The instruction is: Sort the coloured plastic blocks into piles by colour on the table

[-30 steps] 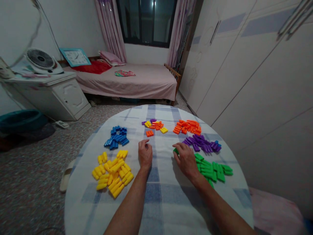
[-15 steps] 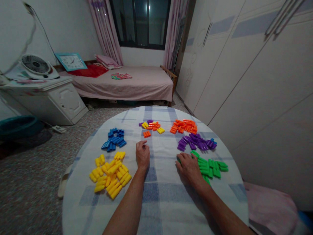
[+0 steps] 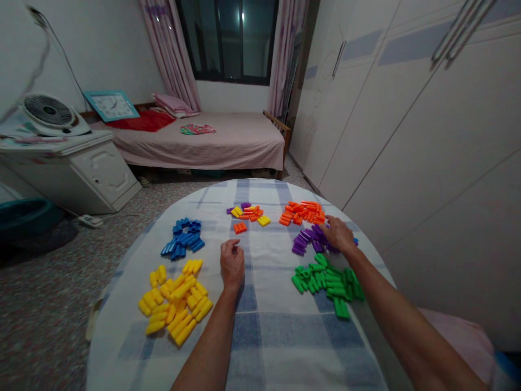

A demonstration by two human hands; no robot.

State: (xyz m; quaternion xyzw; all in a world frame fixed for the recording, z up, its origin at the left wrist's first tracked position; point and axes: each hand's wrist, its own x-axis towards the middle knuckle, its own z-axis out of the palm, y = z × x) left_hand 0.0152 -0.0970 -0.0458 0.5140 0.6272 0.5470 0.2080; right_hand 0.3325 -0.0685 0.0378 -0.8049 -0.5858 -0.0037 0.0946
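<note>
Purple pieces (image 3: 300, 243) sit right of frame centre — probably light, stiff, slick; pinch mid-length. Right hand (image 3: 339, 234) covers some, can't tell grip opening or hold — left hand (image 3: 232, 266) curls loosely, contents unclear.

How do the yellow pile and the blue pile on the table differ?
The yellow pile covers more of the cloth; the blue pile covers less. The yellow pile lies nearer the camera; the blue pile lies farther off. Both are groups of small pieces, lying to the left of the left hand.
</note>
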